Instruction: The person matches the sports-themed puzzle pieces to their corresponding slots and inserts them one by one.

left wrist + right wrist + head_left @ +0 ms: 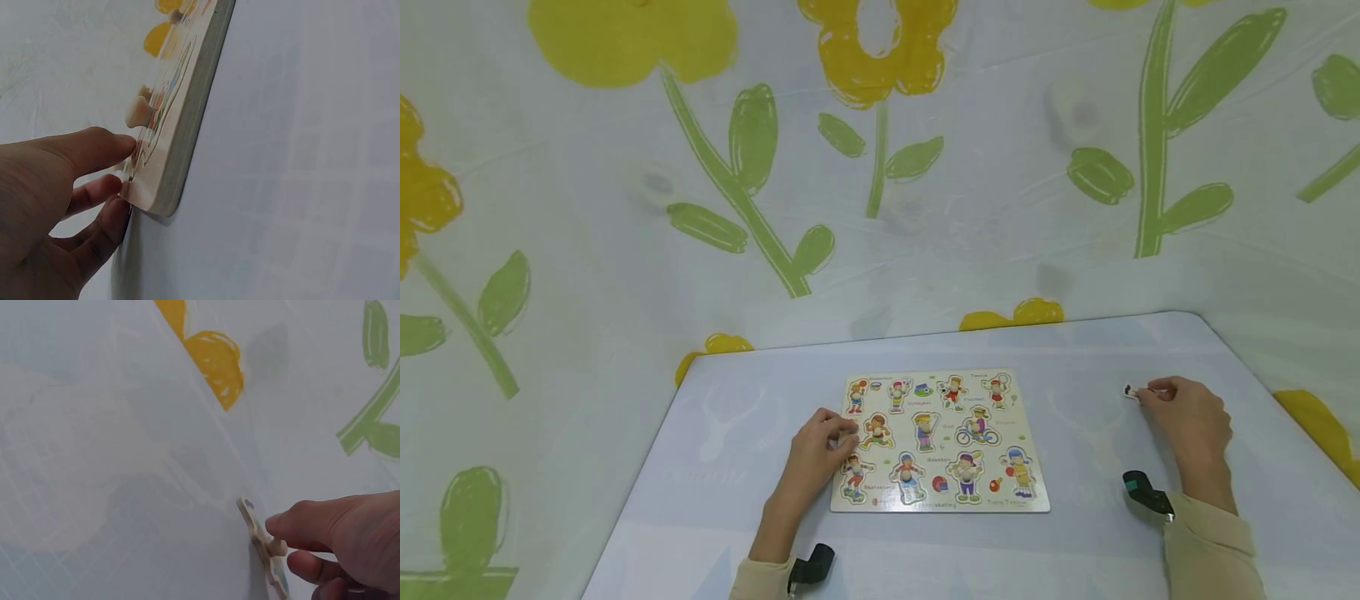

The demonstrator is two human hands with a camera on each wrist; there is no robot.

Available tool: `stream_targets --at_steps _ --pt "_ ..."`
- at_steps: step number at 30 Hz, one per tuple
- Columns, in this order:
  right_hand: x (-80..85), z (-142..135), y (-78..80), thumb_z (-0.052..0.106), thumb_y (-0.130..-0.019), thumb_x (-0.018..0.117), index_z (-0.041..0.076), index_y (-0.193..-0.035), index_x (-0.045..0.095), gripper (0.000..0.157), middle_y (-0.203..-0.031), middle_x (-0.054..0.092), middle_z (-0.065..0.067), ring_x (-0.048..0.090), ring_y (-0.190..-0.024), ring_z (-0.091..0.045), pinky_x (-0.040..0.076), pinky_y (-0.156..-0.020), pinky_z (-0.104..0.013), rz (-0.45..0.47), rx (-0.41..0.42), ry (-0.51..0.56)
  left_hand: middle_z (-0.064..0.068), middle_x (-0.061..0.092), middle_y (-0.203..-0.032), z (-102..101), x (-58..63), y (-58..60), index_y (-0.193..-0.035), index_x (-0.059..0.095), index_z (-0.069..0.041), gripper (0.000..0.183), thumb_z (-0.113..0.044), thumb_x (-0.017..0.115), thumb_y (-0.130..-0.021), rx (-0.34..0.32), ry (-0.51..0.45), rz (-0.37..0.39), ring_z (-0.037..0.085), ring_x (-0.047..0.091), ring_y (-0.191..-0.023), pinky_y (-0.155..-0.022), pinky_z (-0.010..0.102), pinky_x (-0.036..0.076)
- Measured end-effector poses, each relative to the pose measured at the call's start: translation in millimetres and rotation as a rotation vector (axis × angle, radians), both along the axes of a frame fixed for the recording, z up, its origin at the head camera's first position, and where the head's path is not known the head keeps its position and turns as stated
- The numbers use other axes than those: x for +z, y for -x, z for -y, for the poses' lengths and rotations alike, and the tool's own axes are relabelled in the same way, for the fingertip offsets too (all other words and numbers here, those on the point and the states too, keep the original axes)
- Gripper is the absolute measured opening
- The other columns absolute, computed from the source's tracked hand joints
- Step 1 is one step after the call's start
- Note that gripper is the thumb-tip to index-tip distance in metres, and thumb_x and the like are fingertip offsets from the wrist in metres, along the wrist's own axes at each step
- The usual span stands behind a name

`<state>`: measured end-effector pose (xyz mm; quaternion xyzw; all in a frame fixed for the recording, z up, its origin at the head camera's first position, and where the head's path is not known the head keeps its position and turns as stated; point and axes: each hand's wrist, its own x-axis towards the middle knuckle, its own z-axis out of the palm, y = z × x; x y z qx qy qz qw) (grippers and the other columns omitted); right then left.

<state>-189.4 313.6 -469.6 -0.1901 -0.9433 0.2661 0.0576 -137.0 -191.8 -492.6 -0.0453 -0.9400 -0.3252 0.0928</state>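
A wooden peg puzzle board (951,442) lies on the table, its surface holding several printed sports figures, many with round knobs. My left hand (822,446) is at the board's left edge, thumb on the top face and fingers against the side. In the left wrist view, the left hand (69,187) grips near a rounded corner, close to a wooden knob (139,112). Off to the right, my right hand (1189,417) pinches a small puzzle piece (1131,392). The right wrist view shows the right hand (350,540) with thumb and finger at the knob of that puzzle piece (253,528).
The pale table (1090,517) stands against a hanging cloth (925,267) printed with yellow flowers and green leaves. A black wrist camera (812,564) sits on the left sleeve, another black wrist camera (1145,492) on the right one.
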Motion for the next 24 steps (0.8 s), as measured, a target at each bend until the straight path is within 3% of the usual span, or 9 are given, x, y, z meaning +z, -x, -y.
stream_targets --at_steps 24 --pt "0.0 2.5 0.5 0.022 -0.092 0.060 -0.003 -0.115 0.065 0.034 -0.113 0.064 -0.028 0.059 -0.090 -0.040 0.038 -0.063 -0.041 0.044 0.036 0.030 0.000 0.061 -0.098 -0.4 2.7 -1.4 -0.096 0.075 -0.014 0.012 -0.018 0.076 -0.085 -0.005 -0.006 -0.002 0.010 0.052 -0.076 -0.067 0.020 0.045"
